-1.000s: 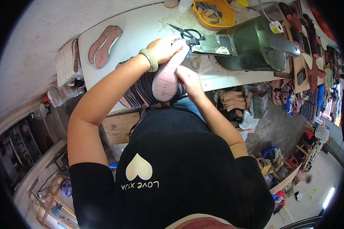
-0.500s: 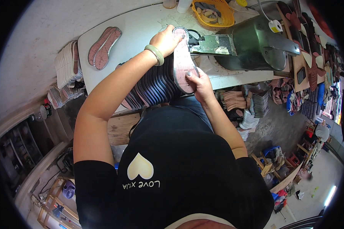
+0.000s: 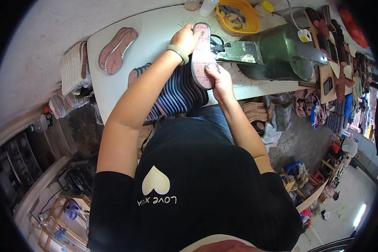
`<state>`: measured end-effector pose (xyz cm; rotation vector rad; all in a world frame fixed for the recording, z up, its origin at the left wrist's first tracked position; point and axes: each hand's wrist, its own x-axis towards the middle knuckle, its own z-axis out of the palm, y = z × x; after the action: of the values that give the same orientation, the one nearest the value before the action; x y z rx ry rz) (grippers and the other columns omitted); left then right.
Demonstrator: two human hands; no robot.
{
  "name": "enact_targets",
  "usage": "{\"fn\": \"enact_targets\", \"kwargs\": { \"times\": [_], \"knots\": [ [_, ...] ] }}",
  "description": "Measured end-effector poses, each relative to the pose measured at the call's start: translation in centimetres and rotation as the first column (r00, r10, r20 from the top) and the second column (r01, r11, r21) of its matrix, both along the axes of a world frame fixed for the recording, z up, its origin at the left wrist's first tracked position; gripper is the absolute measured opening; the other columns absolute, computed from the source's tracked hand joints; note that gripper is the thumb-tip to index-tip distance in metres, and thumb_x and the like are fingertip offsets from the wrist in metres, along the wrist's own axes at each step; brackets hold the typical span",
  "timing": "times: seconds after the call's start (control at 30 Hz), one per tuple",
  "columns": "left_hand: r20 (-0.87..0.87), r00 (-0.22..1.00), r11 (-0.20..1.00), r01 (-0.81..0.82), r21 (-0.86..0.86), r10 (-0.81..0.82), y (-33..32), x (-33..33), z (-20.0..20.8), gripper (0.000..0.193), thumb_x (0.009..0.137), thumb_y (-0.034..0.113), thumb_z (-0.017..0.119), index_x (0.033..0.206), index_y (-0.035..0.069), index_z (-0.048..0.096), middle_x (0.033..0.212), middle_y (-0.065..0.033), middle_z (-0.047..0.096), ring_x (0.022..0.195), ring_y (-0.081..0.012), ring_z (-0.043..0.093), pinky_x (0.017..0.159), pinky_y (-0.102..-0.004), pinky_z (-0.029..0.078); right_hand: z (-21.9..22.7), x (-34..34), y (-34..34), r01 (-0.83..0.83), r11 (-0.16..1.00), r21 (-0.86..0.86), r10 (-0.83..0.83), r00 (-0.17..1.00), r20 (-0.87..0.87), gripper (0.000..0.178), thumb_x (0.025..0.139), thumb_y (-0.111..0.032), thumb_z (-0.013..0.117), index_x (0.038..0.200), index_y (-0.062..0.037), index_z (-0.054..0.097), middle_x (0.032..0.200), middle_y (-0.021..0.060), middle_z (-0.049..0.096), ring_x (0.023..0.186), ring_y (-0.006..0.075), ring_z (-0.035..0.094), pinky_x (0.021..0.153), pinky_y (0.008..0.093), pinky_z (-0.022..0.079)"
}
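Observation:
A long pink shoe insole (image 3: 203,52) with a dark edge and a pale middle is held lengthwise between my two hands, beside the sewing machine's arm. My left hand (image 3: 186,41), with a pale green bangle on its wrist, grips the far end, its thumb on top. My right hand (image 3: 221,83) pinches the near end by its right edge, thumb on top and the other fingers mostly hidden. A row of stacked dark-edged insoles (image 3: 174,94) stands on the table just left of it, partly covered by my left forearm. The green sewing machine (image 3: 277,52) stands to the right.
A pair of pink insoles (image 3: 118,50) lies on the white table (image 3: 153,35) at the left. Far back are a yellow basket (image 3: 253,19) and a clear cup. White stacked insoles (image 3: 74,69) stand past the left edge; more stacks (image 3: 256,111) are below the table at right.
Both hands have moved slightly away from my body with the insole between them. My left forearm has shifted to the right. My grip on both ends looks much the same.

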<state>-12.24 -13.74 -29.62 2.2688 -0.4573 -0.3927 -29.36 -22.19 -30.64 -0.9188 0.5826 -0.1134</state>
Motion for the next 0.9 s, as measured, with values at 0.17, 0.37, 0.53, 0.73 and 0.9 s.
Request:
{"fn": "enact_targets", "kwargs": {
  "times": [0.17,0.37,0.53,0.73,0.9],
  "knots": [
    [-0.050,0.992,0.972,-0.120,-0.202,0.113,4.8,-5.9,1.1,0.077,0.075,0.036,0.067,0.129,-0.008,0.035,0.116,-0.0308,0.052,0.109,-0.0399,0.052,0.093,-0.0406,0.042,0.9,-0.2,3.4,-0.199,0.969,-0.145,0.211,0.974,0.077,0.027,0.082,-0.007,0.064,0.106,0.0022,0.060,0.092,0.0028,0.064,0.080,0.0081,0.057,0.075,0.0228,0.045],
    [0.071,0.967,0.940,-0.220,-0.261,0.246,9.1,-11.4,1.6,0.078,0.075,0.025,0.065,0.133,-0.009,0.026,0.123,-0.0307,0.044,0.114,-0.0411,0.046,0.096,-0.0402,0.038,1.3,-0.2,6.8,-0.456,0.883,-0.108,0.464,0.883,0.067,0.011,0.084,-0.001,0.058,0.095,-0.0006,0.061,0.082,-0.0017,0.060,0.072,0.0048,0.054,0.062,0.0182,0.045],
    [0.006,0.981,0.929,-0.183,-0.321,0.195,12.7,-7.9,1.0,0.070,0.074,0.024,0.064,0.133,-0.002,0.035,0.125,-0.0250,0.046,0.116,-0.0368,0.046,0.099,-0.0412,0.036,1.3,1.6,9.0,-0.553,0.619,-0.557,0.646,0.762,-0.037,0.022,0.083,-0.005,0.060,0.104,0.0017,0.058,0.087,0.0063,0.065,0.080,0.0093,0.058,0.074,0.0264,0.048],
    [0.515,0.837,0.822,-0.154,0.549,-0.187,22.0,2.7,-3.6,0.072,0.079,0.037,0.060,0.138,0.010,0.031,0.143,-0.0148,0.029,0.132,-0.0316,0.027,0.103,-0.0507,0.028,0.8,-0.4,6.2,-0.615,0.621,-0.487,0.618,0.766,-0.178,0.035,0.086,-0.001,0.055,0.121,-0.0002,0.052,0.108,0.0095,0.063,0.100,0.0127,0.058,0.088,0.0259,0.046],
    [0.173,0.967,0.596,-0.029,0.803,-0.186,23.7,3.4,-7.0,0.071,0.087,0.047,0.049,0.145,0.019,0.020,0.153,-0.0080,0.003,0.140,-0.0294,0.001,0.107,-0.0591,0.011,-0.9,-4.3,3.7,-0.529,0.774,-0.347,0.514,0.846,-0.142,0.031,0.085,-0.008,0.060,0.115,-0.0009,0.058,0.100,0.0082,0.066,0.093,0.0119,0.061,0.083,0.0249,0.047]
  ]
}}
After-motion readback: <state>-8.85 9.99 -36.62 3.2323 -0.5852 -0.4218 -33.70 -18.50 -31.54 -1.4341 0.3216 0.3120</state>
